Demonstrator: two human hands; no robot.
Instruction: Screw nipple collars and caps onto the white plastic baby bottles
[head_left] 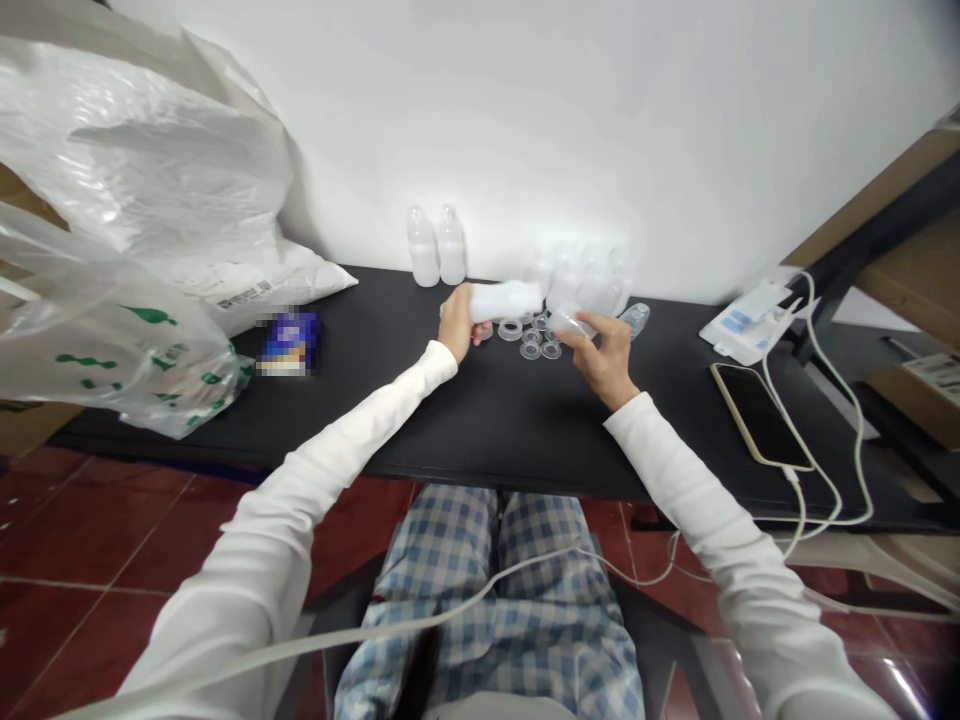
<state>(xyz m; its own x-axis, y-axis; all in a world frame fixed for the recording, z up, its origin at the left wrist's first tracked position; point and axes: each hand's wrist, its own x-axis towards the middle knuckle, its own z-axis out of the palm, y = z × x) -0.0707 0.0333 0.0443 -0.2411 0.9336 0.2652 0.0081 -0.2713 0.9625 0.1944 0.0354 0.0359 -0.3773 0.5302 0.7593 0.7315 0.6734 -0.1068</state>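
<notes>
My left hand [454, 325] is closed round a white translucent baby bottle [511, 299], held on its side with its end pointing right. A clear domed cap [570, 322] sits between the fingers of my right hand [606, 360], just right of the bottle and apart from it. Beneath them on the black table [480, 420] lie several clear silicone rings or nipples [531, 349]. Beyond my right hand stands a cluster of translucent pieces [589, 275], hard to make out against the wall. Another clear cap [637, 318] lies to its right.
Two capped bottles [438, 250] stand upright against the white wall. Large plastic bags [150, 180] and a blue packet [291, 343] occupy the left. On the right are a phone [761, 415] on a charging cable, a white box [752, 320] and a dark shelf frame [862, 220].
</notes>
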